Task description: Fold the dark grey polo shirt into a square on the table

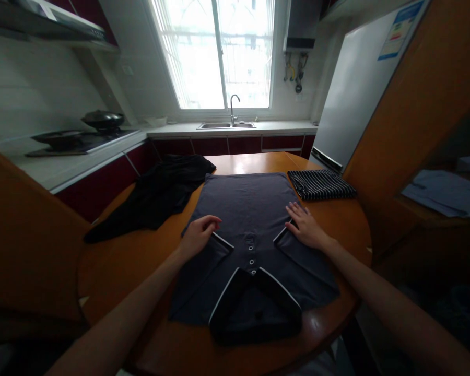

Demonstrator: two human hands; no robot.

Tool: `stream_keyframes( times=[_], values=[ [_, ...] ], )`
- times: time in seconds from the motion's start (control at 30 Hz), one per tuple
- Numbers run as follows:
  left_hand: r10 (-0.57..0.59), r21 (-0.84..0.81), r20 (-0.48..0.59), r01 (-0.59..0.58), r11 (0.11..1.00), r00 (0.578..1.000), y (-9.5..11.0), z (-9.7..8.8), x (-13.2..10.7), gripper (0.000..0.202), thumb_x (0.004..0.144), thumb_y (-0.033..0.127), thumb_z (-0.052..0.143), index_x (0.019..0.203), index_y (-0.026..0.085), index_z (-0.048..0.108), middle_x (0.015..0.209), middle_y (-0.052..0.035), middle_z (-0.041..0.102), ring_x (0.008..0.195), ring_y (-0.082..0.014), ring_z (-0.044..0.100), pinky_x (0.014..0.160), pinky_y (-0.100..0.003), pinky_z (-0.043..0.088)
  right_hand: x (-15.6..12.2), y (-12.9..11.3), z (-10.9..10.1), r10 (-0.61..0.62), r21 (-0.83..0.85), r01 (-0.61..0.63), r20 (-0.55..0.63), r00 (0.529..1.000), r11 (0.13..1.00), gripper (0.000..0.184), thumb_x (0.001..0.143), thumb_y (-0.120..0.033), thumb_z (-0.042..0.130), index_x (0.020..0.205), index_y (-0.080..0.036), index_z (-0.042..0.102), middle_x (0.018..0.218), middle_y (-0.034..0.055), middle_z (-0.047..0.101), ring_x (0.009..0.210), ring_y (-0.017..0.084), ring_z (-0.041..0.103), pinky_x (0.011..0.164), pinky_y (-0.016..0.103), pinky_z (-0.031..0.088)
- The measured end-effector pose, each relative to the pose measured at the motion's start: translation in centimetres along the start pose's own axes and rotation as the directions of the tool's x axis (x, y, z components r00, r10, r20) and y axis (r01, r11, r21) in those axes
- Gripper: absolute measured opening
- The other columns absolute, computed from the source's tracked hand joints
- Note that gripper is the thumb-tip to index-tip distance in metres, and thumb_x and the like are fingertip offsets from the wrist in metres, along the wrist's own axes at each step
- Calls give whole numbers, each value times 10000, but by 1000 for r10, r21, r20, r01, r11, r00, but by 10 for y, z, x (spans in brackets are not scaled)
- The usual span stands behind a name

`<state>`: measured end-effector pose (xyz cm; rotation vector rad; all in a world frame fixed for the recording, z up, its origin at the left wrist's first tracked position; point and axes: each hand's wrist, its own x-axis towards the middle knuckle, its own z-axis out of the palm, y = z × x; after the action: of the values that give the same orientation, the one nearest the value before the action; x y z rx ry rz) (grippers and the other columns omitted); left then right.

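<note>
A dark grey polo shirt [245, 209] with white-trimmed collar lies face up on the round wooden table [141, 256], its collar nearest me and both sleeves folded inward over the chest. My left hand [199, 234] rests on the folded left sleeve with its fingers curled in on the cuff. My right hand [306, 225] lies flat on the folded right sleeve, fingers stretched out and together, pressing the cloth.
A crumpled black garment [160, 196] lies on the table's left side. A folded striped garment [320, 184] sits at the far right. Behind are a counter with a sink [226, 125], a stove with pans [80, 137] and a fridge [356, 94].
</note>
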<state>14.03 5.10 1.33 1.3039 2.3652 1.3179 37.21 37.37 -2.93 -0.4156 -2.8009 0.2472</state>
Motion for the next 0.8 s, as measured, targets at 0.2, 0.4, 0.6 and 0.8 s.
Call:
stream_keyframes(
  times=[0.2,0.4,0.6,0.8],
  values=[
    [-8,6,-16,8,1000,1000,1,1,-2,298,876,327,482,996,172,707,844,-43,718,801,-201,675,749,-302,511,-5,-6,3,2,-79,0,19,1000,997,671,1001,-555,319,1542,-158,354,1638,130,210,1525,267,126,1211,564,90],
    [10,19,9,-10,1000,1000,3,5,-4,289,880,310,484,1006,176,706,870,-47,733,820,-203,687,770,-309,520,-10,-32,-10,-190,45,191,-23,981,981,594,1012,-468,372,1534,-187,379,1623,105,270,1518,243,168,1224,518,144],
    [6,6,40,-7,1000,999,3,6,-5,292,883,330,491,1007,174,705,896,-57,740,840,-215,691,781,-322,523,-39,-66,-14,-336,143,314,178,925,939,659,988,-539,424,1559,-227,321,1641,93,211,1522,266,138,1219,544,145],
    [-12,8,67,12,1000,998,3,9,-4,295,875,359,495,988,186,705,859,-45,737,819,-219,689,766,-327,520,-64,-86,-25,-257,97,250,63,964,963,575,980,-392,489,1513,-196,396,1569,130,387,1449,280,340,1176,498,310]
  ],
)
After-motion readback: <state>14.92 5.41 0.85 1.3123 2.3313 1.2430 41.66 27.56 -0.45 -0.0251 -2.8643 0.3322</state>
